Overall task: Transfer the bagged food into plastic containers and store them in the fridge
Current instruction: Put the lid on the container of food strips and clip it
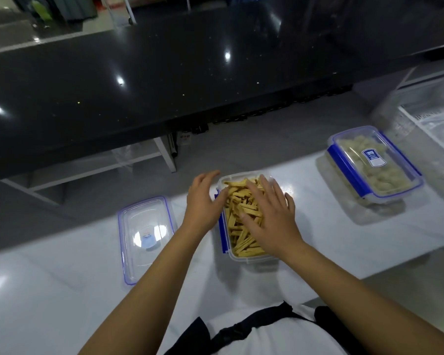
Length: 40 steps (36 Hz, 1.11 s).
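Observation:
An uncovered clear plastic container (pixel 241 257) with blue clips sits in the middle of the white counter, full of yellow food sticks (pixel 237 228). My right hand (pixel 272 216) lies flat on the sticks with straight, spread fingers. My left hand (pixel 203 201) rests against the container's left rim, fingers relaxed and reaching past its far corner. The container's clear lid (pixel 144 237) lies flat on the counter to the left. At the right stands a second container (pixel 374 162), lid clipped on, filled with pale food pieces.
The white counter (pixel 62 290) ends just beyond the containers. Behind it runs a glossy black countertop (pixel 139 85) with a gap and grey floor between. Clear plastic sheeting (pixel 431 119) lies at the far right. My apron shows at the bottom edge.

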Motion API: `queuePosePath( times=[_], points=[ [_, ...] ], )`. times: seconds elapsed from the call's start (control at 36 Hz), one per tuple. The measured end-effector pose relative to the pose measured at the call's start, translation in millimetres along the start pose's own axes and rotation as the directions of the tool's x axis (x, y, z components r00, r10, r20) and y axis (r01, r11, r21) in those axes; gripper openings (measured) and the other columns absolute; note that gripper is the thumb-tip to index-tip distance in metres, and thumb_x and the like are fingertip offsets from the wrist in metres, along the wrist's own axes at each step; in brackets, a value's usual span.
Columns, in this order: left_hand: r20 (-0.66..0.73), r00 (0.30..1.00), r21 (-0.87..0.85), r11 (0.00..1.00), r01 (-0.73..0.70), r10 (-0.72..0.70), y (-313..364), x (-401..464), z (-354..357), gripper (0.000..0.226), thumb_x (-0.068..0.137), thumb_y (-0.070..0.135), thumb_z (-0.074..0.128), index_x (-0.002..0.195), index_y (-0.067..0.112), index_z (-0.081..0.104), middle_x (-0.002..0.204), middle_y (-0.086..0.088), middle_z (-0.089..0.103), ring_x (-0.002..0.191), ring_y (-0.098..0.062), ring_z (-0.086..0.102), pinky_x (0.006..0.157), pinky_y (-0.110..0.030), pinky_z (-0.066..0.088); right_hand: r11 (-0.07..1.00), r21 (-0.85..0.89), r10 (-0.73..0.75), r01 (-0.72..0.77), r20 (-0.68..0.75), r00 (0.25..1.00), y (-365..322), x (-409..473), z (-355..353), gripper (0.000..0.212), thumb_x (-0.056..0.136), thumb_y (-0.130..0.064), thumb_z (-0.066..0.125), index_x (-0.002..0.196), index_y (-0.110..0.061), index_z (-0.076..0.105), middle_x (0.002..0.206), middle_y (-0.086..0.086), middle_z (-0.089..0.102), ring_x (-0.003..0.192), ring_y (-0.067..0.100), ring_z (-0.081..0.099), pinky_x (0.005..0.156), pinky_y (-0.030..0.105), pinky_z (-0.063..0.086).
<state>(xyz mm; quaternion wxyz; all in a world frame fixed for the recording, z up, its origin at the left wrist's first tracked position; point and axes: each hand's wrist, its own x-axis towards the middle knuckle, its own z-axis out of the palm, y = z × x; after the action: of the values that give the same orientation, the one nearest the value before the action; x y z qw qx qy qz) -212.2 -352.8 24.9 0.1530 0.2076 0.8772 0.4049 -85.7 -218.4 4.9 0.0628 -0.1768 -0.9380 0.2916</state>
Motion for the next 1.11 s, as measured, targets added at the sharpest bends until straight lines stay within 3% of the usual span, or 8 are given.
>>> queuePosePath(
  times=[0.14,0.33,0.67,0.75,0.83,0.92,1.0,1.11],
  points=[
    [-0.182,0.968,0.168,0.964,0.206,-0.176,-43.6,-38.7,-19.5,0.065,0.091,0.047,0.065,0.148,0.027,0.039,0.158,-0.006,0.031,0.146,-0.029,0.026,0.115,-0.048,0.026,0.963,-0.261,-0.04,0.064,0.096,0.995,-8.2,25.0,15.2,0.072,0.089,-0.078,0.013,0.153,-0.05,0.0,0.168,-0.006,-0.006,0.154,0.028,-0.01,0.118,0.063,0.0],
    [-0.232,0.801,0.351,0.72,0.598,-0.552,-104.1,-84.5,-38.7,0.119,0.065,0.079,0.069,0.156,0.037,0.005,0.166,-0.006,-0.007,0.151,-0.038,-0.004,0.117,-0.061,0.013,0.906,-0.419,-0.001,0.055,0.127,0.992,-8.3,35.0,32.9,0.077,0.088,-0.08,0.001,0.155,-0.042,0.01,0.168,-0.003,0.011,0.154,0.033,0.001,0.115,0.066,-0.006],
    [-0.244,0.798,0.398,0.694,0.6,-0.551,-110.2,-94.4,-40.4,0.126,0.06,0.075,0.076,0.151,0.047,-0.006,0.164,-0.003,-0.01,0.146,-0.044,0.011,0.112,-0.059,0.022,0.896,-0.441,0.005,0.058,0.141,0.99,-9.8,34.5,29.6,0.074,0.089,-0.079,0.004,0.154,-0.044,0.015,0.166,-0.003,0.019,0.153,0.032,0.007,0.116,0.067,-0.001],
    [-0.227,0.815,0.395,0.714,0.578,-0.533,-105.8,-95.1,-45.1,0.13,0.059,0.071,0.079,0.151,0.049,-0.011,0.164,-0.002,-0.009,0.145,-0.043,0.016,0.11,-0.06,0.026,0.943,-0.33,0.001,0.04,0.124,0.992,-12.9,33.5,20.7,0.072,0.089,-0.078,0.01,0.154,-0.046,0.011,0.166,-0.006,0.018,0.154,0.028,0.004,0.118,0.063,-0.004],
    [-0.166,0.828,0.234,0.794,0.56,-0.535,-98.1,-95.6,-53.1,0.131,0.06,0.063,0.084,0.15,0.051,-0.01,0.164,0.001,-0.005,0.143,-0.04,0.025,0.11,-0.06,0.031,0.984,-0.179,0.0,0.005,0.026,1.0,-24.1,26.0,2.2,0.067,0.094,-0.071,0.03,0.154,-0.044,0.018,0.165,-0.009,0.021,0.154,0.023,0.003,0.118,0.058,-0.006],
    [-0.123,0.882,0.044,0.886,0.462,-0.455,-79.3,-98.7,-61.8,0.132,0.057,0.058,0.089,0.152,0.048,-0.003,0.163,0.003,0.003,0.141,-0.037,0.031,0.108,-0.061,0.037,0.992,0.12,0.046,-0.04,-0.047,0.998,-41.5,6.6,-19.0,0.058,0.095,-0.055,0.053,0.149,-0.043,0.035,0.161,-0.013,0.031,0.152,0.016,0.016,0.122,0.053,0.009],
    [-0.103,0.943,-0.031,0.949,0.315,-0.316,-48.9,-103.7,-66.5,0.133,0.048,0.064,0.083,0.15,0.052,-0.002,0.16,0.015,0.004,0.141,-0.031,0.032,0.108,-0.061,0.04,0.735,0.654,0.165,-0.18,0.084,0.983,-62.6,-15.4,-36.7,0.046,0.09,-0.043,0.069,0.133,-0.05,0.053,0.136,-0.028,0.054,0.127,-0.006,0.05,0.108,0.041,0.046],
    [-0.078,0.986,0.022,0.988,0.152,-0.15,-9.5,-110.8,-58.5,0.13,0.049,0.068,0.082,0.143,0.061,-0.006,0.157,0.023,-0.001,0.146,-0.025,0.025,0.112,-0.062,0.032,0.272,0.886,0.202,-0.376,0.329,0.922,-72.0,-36.4,-40.2,0.049,0.087,-0.025,0.076,0.128,-0.046,0.061,0.13,-0.01,0.066,0.116,0.014,0.066,0.088,0.046,0.06]
  ],
)
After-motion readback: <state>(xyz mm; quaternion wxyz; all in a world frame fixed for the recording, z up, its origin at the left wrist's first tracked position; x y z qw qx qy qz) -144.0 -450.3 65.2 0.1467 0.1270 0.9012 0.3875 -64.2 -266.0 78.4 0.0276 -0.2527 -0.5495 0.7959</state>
